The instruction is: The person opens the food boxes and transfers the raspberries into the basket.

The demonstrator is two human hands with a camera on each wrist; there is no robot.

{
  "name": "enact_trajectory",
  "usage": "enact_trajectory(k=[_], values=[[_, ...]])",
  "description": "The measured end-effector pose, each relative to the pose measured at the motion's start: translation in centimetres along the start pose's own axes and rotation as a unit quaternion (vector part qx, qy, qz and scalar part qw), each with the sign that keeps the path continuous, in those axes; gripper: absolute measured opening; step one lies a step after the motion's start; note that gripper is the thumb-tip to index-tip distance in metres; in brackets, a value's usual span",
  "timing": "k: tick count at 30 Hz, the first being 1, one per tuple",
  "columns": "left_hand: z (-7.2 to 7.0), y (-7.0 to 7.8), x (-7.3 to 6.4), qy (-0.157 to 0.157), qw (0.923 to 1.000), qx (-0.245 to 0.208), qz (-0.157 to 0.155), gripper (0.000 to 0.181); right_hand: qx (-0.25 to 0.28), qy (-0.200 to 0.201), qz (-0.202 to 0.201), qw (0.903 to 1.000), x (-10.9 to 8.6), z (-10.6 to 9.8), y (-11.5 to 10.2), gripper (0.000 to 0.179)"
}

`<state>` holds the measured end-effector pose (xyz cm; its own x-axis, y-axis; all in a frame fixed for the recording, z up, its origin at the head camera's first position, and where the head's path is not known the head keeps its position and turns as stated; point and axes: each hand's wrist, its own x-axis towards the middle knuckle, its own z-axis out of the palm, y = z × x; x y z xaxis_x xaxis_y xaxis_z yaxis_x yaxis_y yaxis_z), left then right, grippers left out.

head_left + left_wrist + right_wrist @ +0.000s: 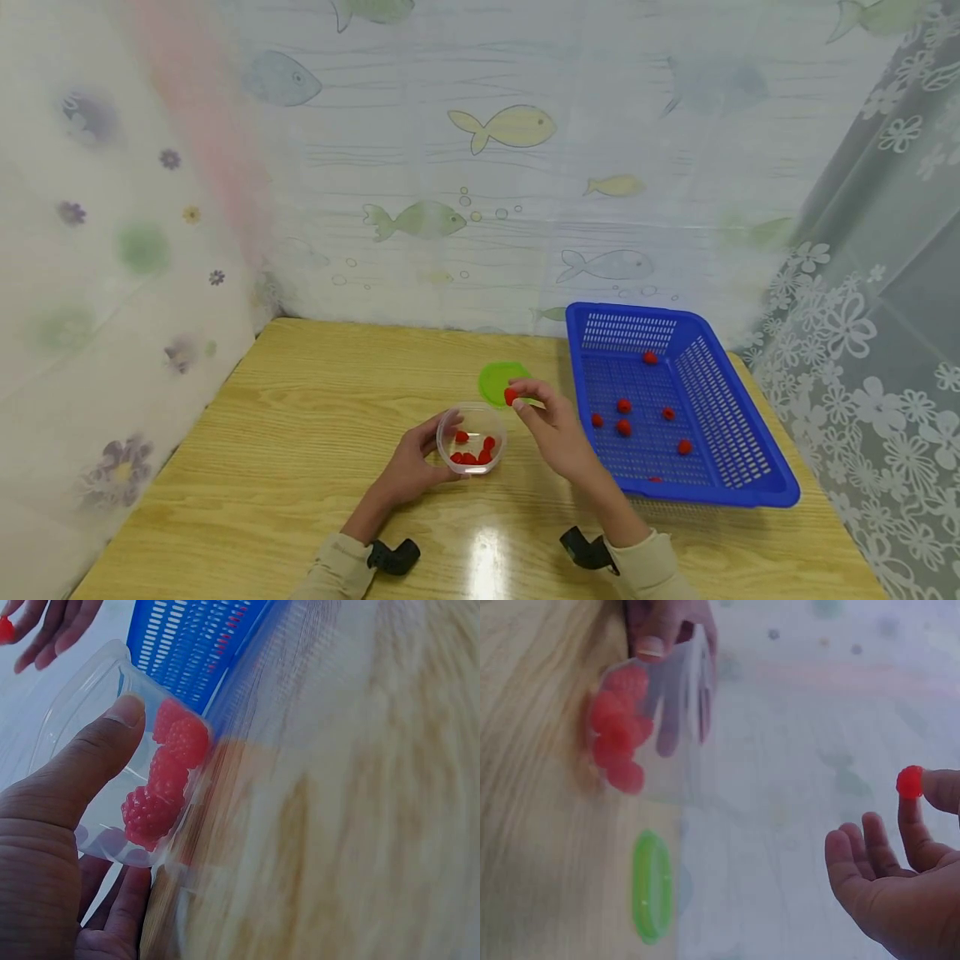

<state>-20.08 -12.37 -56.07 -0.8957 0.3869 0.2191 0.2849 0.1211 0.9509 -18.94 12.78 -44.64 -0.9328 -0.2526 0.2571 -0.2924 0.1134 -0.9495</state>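
My left hand (415,463) grips a clear plastic container (105,787) around its side, thumb on the near wall and fingers behind. Several red raspberries (154,814) lie in the bottom of the container. Just right of the container and above the table, my right hand (553,427) pinches one raspberry (910,781) between thumb and index finger; its other fingers are loosely spread. A blue plastic basket (750,492) stands to the right with several raspberries (624,427) scattered over its floor.
A green round lid (498,382) lies on the wooden table (330,392) behind the container, partly covered by the right hand in the head view. A curtain with fish prints (420,275) hangs at the table's back edge.
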Motion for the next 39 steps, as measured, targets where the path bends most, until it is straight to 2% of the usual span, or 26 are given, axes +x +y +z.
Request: enact_trajectory(k=[8, 16, 25, 39], values=[[0.0, 0.1, 0.0, 0.001, 1.0000, 0.003, 0.000, 0.090, -0.035, 0.030, 0.011, 0.9989, -0.3, -2.9, -1.5, 0.026], [-0.1, 0.0, 0.0, 0.001, 0.9999, 0.008, -0.009, 0.090, -0.053, 0.058, 0.012, 0.9968, -0.9, -6.4, -1.8, 0.032], [0.0, 0.1, 0.0, 0.000, 0.9999, 0.012, 0.000, 0.090, -0.085, 0.104, 0.052, 0.9897, -1.5, -10.8, -1.2, 0.037], [0.0, 0.1, 0.1, 0.002, 0.9998, 0.017, -0.006, 0.092, -0.077, 0.119, 0.084, 0.9864, -1.1, -14.3, 1.1, 0.045]])
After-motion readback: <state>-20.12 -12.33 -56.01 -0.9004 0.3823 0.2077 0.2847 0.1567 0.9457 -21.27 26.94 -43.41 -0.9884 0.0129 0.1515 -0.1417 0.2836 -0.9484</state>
